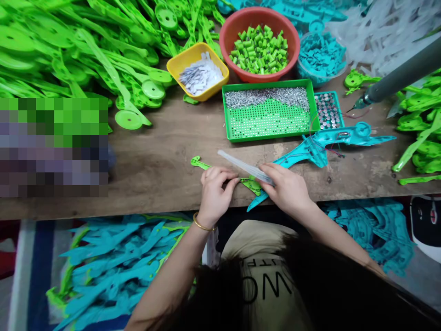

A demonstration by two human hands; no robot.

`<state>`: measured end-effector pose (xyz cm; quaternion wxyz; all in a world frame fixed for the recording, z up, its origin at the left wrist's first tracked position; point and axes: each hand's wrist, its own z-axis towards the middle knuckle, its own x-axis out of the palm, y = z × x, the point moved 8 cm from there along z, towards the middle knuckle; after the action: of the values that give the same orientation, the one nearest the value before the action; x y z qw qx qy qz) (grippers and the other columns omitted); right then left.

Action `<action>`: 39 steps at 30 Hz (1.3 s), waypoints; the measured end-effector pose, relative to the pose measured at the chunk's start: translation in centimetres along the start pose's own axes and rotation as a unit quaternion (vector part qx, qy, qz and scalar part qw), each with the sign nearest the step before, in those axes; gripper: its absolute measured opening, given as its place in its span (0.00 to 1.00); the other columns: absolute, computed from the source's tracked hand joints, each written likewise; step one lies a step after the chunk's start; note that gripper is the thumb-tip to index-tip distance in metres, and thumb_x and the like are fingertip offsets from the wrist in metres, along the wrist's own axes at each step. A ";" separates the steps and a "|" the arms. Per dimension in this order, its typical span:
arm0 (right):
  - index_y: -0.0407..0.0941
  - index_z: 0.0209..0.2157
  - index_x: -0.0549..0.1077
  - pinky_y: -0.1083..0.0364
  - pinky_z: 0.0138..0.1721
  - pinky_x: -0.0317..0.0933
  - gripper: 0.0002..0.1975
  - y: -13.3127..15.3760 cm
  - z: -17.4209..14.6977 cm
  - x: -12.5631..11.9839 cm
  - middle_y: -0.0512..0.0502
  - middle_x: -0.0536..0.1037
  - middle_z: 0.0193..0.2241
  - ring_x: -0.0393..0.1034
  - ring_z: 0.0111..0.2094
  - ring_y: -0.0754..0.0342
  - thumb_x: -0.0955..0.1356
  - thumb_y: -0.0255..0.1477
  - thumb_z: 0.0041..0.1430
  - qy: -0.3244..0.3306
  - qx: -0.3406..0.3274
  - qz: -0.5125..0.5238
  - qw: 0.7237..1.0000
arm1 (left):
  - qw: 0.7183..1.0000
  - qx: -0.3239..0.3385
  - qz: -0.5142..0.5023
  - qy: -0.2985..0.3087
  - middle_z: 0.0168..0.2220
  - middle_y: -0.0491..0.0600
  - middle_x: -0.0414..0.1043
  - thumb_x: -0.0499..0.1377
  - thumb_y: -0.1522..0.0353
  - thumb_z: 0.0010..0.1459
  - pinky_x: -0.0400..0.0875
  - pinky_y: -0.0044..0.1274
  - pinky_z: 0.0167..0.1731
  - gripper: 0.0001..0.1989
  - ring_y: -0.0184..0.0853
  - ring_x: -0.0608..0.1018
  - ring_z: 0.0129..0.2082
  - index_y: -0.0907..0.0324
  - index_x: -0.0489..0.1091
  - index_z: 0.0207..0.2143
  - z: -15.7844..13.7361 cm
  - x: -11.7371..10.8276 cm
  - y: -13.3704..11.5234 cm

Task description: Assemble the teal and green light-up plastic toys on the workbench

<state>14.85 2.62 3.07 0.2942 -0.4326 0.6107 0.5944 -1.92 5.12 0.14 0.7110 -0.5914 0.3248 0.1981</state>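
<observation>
My left hand [217, 188] bends over a green plastic part [251, 185] at the table's front edge, thumb and forefinger pinched at its side. A thin green arm with a rounded end [200, 162] sticks out beyond the left knuckles. My right hand [287, 186] is closed on a long translucent white plastic strip [241, 164], which slants up to the left. Below that hand lies the pointed end of a blue plastic shell [296, 155], with red wires and small parts along it. Fingers hide much of the green part.
Behind stand a green tray [268, 134] of small screws, a yellow bowl [198, 95] of pale strips, a red bowl [225, 41] of green motor-like pieces and a tub of blue parts [322, 55]. A screwdriver [386, 87] hangs at right. Green shells [69, 55] heap left.
</observation>
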 end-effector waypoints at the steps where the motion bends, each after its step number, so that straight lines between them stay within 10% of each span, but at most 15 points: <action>1: 0.48 0.53 0.71 0.52 0.49 0.67 0.17 0.6 0.4 0.3 0.45 0.75 0.54 0.71 0.52 0.49 0.63 0.34 0.65 0.019 -0.005 -0.023 1.000 | 1.000 0.001 0.004 0.001 0.35 0.46 0.75 0.60 0.67 0.58 0.61 0.36 0.51 0.04 0.38 0.75 0.41 0.55 0.74 0.31 0.0 0.0 0.0; 9: 0.46 0.45 0.74 0.54 0.31 0.65 0.13 2.6 2.1 2.1 0.45 0.77 0.45 0.75 0.40 0.49 0.61 0.31 0.64 0.117 -0.025 -0.100 0.988 | 1.000 0.015 0.020 0.013 0.34 0.47 0.73 0.58 0.69 0.58 0.63 0.34 0.48 0.04 0.38 0.74 0.41 0.56 0.73 0.31 -0.1 -0.5 -0.5; 39: 0.49 0.45 0.74 0.55 0.31 0.64 0.13 1.6 2.4 2.5 0.47 0.75 0.47 0.75 0.38 0.52 0.61 0.36 0.65 0.123 -0.004 -0.096 0.988 | 0.999 -0.033 -0.008 0.009 0.35 0.46 0.73 0.57 0.71 0.55 0.62 0.35 0.51 0.04 0.38 0.73 0.43 0.54 0.71 0.30 -0.1 -0.2 -0.1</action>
<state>11.94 4.42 1.39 0.2709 -0.5604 0.5951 0.5084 -2.06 5.07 0.36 0.6897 -0.6189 0.3193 0.1979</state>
